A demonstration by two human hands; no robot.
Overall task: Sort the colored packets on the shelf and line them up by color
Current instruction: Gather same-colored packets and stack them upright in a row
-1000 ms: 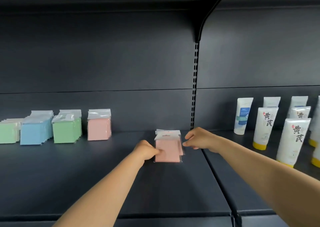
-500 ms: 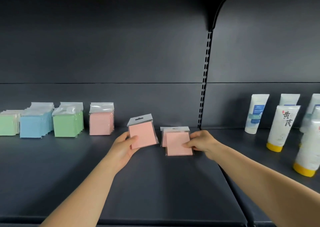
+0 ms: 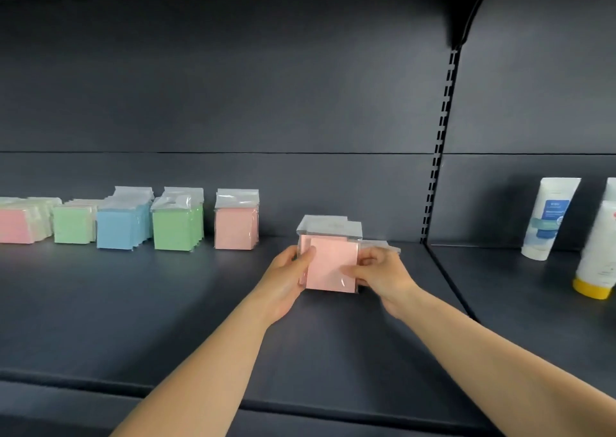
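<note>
A small stack of pink packets [image 3: 330,261] in clear wrappers stands upright at the middle of the dark shelf [image 3: 166,303]. My left hand [image 3: 288,276] grips its left edge and my right hand [image 3: 380,275] grips its right edge. Another wrapper edge [image 3: 383,246] shows behind my right hand. To the left, along the back, stand rows of packets: pink [image 3: 236,228], green [image 3: 176,225], blue [image 3: 121,225], a second green [image 3: 71,225] and a second pink [image 3: 16,225] at the frame's edge.
A slotted upright [image 3: 440,143] divides the shelf bays. White tubes [image 3: 546,218] stand in the right bay, one with a yellow cap [image 3: 595,270]. A gap lies between the pink row and the held stack.
My left hand brought its lifted pink packet back to the right and joined it with the packets under my right hand. Both hands now hold one stack. The view shifted left.
</note>
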